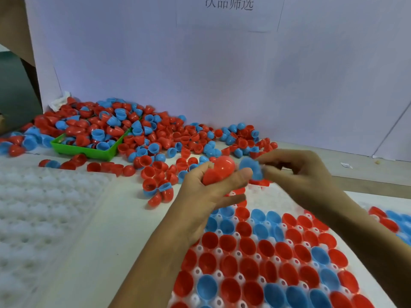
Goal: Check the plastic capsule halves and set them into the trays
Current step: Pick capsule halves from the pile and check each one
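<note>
1. Above the far edge of the filled white tray, both hands meet in mid-air, close together.
2. The left hand curls thumb and fingers round a red capsule half, dome facing up and away from the tray.
3. The right hand pinches a blue capsule half at its fingertips, just beside the red one; blur hides whether the two halves touch.
4. The filled white tray lies below the hands and holds rows of red and blue halves, open side up, with a few white pockets bare at its far edge.
5. Left of that tray sits a second white tray, its pockets holding no halves that can be seen.
6. Beyond the filled tray, a loose pile of red and blue halves spreads across the table against a pale backboard.
7. Far left of the filled tray, a green bin stands within the pile, heaped with halves.
8. Right of the filled tray, the corner of another tray with red and blue halves shows at the picture's edge.
</note>
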